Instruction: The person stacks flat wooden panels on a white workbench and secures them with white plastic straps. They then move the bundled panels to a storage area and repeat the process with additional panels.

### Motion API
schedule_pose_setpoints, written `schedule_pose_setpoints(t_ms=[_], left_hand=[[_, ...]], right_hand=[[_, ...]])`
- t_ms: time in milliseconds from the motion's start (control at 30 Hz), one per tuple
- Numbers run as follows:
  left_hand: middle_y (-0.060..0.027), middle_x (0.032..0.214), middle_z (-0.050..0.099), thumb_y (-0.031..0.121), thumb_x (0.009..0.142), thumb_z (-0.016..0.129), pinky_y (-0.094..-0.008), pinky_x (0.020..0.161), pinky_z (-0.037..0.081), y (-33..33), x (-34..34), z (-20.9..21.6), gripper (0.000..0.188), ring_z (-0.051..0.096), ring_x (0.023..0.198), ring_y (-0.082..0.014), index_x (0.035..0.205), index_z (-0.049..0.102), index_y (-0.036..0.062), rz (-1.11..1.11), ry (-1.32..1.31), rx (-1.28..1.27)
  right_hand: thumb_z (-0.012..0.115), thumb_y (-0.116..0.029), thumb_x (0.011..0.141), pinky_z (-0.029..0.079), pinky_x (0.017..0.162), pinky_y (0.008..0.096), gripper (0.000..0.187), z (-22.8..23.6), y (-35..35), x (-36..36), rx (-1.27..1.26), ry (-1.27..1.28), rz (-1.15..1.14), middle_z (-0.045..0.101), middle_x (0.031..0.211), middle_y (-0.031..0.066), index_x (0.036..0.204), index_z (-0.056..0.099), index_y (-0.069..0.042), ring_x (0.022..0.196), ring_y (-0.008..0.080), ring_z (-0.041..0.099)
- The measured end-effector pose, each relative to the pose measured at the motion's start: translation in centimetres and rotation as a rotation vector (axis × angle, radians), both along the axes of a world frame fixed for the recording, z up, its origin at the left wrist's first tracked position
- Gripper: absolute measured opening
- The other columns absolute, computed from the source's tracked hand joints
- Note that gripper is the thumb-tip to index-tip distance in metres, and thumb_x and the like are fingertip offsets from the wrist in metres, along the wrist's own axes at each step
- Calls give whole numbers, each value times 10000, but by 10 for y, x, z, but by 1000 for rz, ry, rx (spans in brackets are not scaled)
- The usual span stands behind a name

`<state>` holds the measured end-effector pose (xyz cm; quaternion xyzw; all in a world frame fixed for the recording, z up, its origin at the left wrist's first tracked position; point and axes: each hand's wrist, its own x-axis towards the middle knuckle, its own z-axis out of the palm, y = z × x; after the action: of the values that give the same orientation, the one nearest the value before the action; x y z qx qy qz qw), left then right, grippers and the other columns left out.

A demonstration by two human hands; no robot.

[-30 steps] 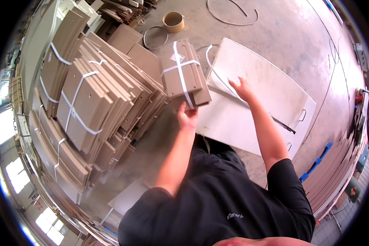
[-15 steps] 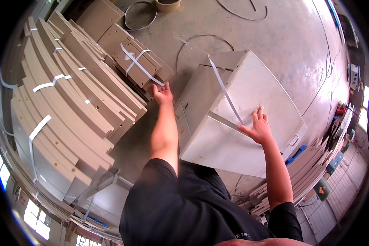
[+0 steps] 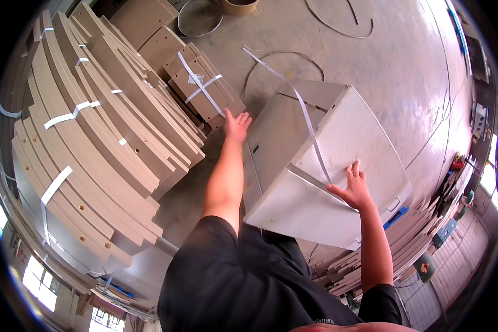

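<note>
My left hand (image 3: pixel 237 124) reaches forward with its fingers spread, right beside the near corner of a bundle of brown boards (image 3: pixel 207 91). Crossed white straps (image 3: pixel 191 69) bind that bundle. My right hand (image 3: pixel 355 188) rests on the top face of a white cabinet-like box (image 3: pixel 365 133), fingers stretched out and thumb to the side. A long loose white strap (image 3: pixel 305 113) slants over the box from the floor beyond it, and its near end meets my right thumb. Whether the thumb presses on the strap is hard to see.
Tall stacks of strapped brown panels (image 3: pixel 88 144) fill the left side. Beyond lie a metal hoop (image 3: pixel 200 34), a round tan tub (image 3: pixel 240 5) and dark curved strips (image 3: pixel 337 27) on the floor. Piled boards (image 3: pixel 382 249) and a blue item (image 3: pixel 395 217) sit at the right.
My left hand has come off the bundle's corner and its fingers have spread. The right hand stays on the white box. The whole view has shifted slightly.
</note>
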<state>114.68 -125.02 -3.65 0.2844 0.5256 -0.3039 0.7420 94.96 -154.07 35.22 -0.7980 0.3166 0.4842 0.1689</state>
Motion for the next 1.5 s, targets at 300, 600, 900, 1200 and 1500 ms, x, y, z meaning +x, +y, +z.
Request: schedule_pose_setpoints(t_ms=[300,600,900,1200,1500], left_hand=[[-355,1591,332,766,1002,412,-512,1026,590,-42,51,-9,1018,561,1309,-490,1675,47,96,324,158,189],[-336,1546,441,508,1111,442,-527,1056,565,-34,70,-32,820,586,1326,-449,1560,190,-129,266,-265,296],[-109,1240,708,220,948,704,-405,841,572,-33,33,7,581,719,1041,-255,1452,482,33,-682,-408,584],[-46,1483,567,339,824,838,-485,1154,419,-44,181,60,679,441,1477,-271,1412,556,151,-2315,-1030,1266],[-75,1663,368,583,553,972,-650,1255,190,-14,265,78,1240,231,1589,-338,1588,413,194,-3115,-1059,1051]], right_hand=[[656,-835,789,242,1274,473,1326,-3,-4,-6,34,-1,-67,47,1718,333,1592,252,141,1567,443,203],[694,-810,770,319,1242,473,1315,-5,-4,-10,10,-31,-60,79,1717,325,1574,290,148,1569,440,214],[718,-743,796,398,1185,464,1166,-7,-2,-21,-73,-133,24,259,1659,312,1532,408,106,1509,419,339],[761,-227,877,438,707,401,266,-88,-39,109,-282,-1158,-39,600,708,35,726,579,-104,710,270,561],[737,-157,800,356,653,381,307,-124,-44,125,-444,-1218,112,488,638,20,665,462,-130,633,251,485]])
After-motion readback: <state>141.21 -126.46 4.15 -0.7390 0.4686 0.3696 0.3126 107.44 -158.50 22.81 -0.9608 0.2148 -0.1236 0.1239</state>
